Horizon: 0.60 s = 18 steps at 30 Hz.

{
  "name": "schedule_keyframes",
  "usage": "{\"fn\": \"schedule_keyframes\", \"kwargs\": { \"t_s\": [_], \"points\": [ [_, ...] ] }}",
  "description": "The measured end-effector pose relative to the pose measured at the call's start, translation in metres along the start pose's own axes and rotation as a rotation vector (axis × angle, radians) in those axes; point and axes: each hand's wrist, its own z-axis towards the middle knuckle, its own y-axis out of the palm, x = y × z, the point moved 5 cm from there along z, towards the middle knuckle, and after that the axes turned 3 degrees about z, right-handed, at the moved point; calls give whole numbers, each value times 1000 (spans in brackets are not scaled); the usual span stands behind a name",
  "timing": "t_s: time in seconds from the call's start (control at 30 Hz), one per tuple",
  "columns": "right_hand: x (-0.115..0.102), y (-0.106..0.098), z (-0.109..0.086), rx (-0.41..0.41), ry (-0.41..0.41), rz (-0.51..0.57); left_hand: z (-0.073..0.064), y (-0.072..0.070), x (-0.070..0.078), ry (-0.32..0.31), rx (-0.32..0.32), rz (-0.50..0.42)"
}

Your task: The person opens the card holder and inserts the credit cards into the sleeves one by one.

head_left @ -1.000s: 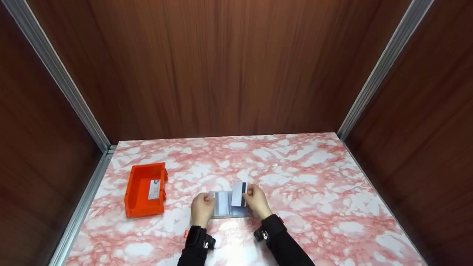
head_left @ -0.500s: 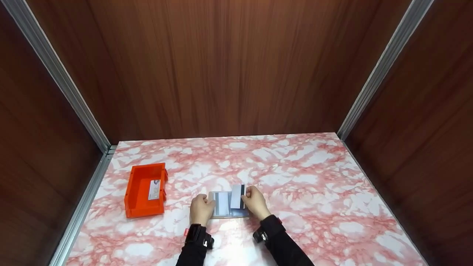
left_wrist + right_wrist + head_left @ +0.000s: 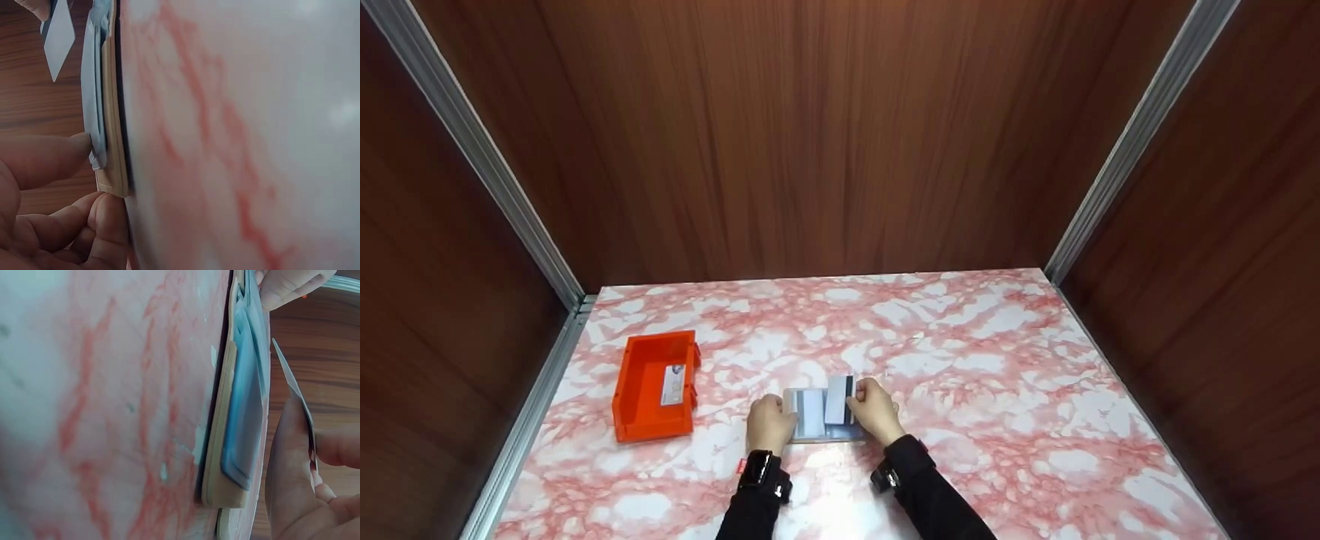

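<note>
A card holder [image 3: 810, 414] lies spread open on the table, with clear plastic sleeves and a tan leather edge [image 3: 114, 174]. My left hand [image 3: 769, 424] grips its left end, the thumb on the sleeves and the fingers curled at the leather edge. My right hand [image 3: 877, 412] pinches a white card [image 3: 837, 400] with a dark stripe by its right edge. In the head view the card overlaps the right half of the holder. The right wrist view shows the card tilted and apart from the bulging sleeves [image 3: 247, 422].
An orange bin [image 3: 643, 382] with a white label [image 3: 673, 385] stands on the left of the pink marbled table [image 3: 975, 360]. Dark wood-grain panels [image 3: 825, 135] enclose the table at the back and sides, with metal rails [image 3: 1140, 135] at the corners.
The card in my right hand has moved a little left and down toward the front over the holder. My left hand keeps its grip in nearly the same spot.
</note>
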Motion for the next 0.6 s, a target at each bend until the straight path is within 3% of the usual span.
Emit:
{"fn": "schedule_keyframes", "kwargs": {
  "t_s": [0.6],
  "points": [
    [1,10,0,-12,-30,-57,4,0,0,11,-6,-2]
  ]
}}
